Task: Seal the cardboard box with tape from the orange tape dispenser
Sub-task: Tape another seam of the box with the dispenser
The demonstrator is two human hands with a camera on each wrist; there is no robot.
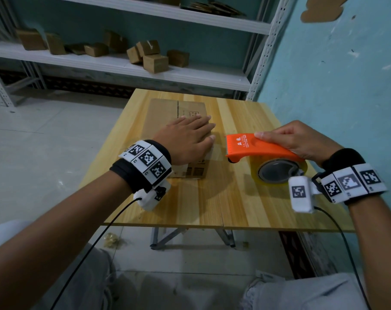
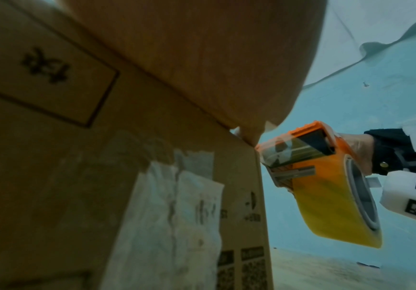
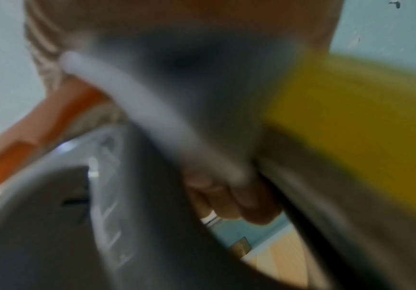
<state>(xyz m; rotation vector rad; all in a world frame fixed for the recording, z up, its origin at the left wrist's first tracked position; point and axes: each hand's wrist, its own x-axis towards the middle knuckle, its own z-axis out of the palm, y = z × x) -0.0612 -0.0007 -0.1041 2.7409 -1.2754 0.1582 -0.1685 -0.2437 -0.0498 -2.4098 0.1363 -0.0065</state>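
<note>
A brown cardboard box [image 1: 163, 113] lies on the wooden table [image 1: 246, 198], its top flaps closed along a middle seam. My left hand [image 1: 190, 135] rests flat on the box top with straight fingers. My right hand [image 1: 288, 139] grips the orange tape dispenser [image 1: 257, 147] from above, just right of the box and above the table. Its yellowish tape roll [image 1: 277, 171] hangs below the handle. In the left wrist view the box side [image 2: 102, 176] fills the left, and the dispenser [image 2: 326, 176] points its blade toward the box's upper corner. The right wrist view is blurred by the roll [image 3: 351, 117].
A white metal shelf [image 1: 123, 66] with several small cardboard boxes [image 1: 155, 62] stands behind the table. A teal wall [image 1: 335, 86] runs along the table's right side. Bare tabletop lies in front of the box. Tiled floor [image 1: 44, 135] is on the left.
</note>
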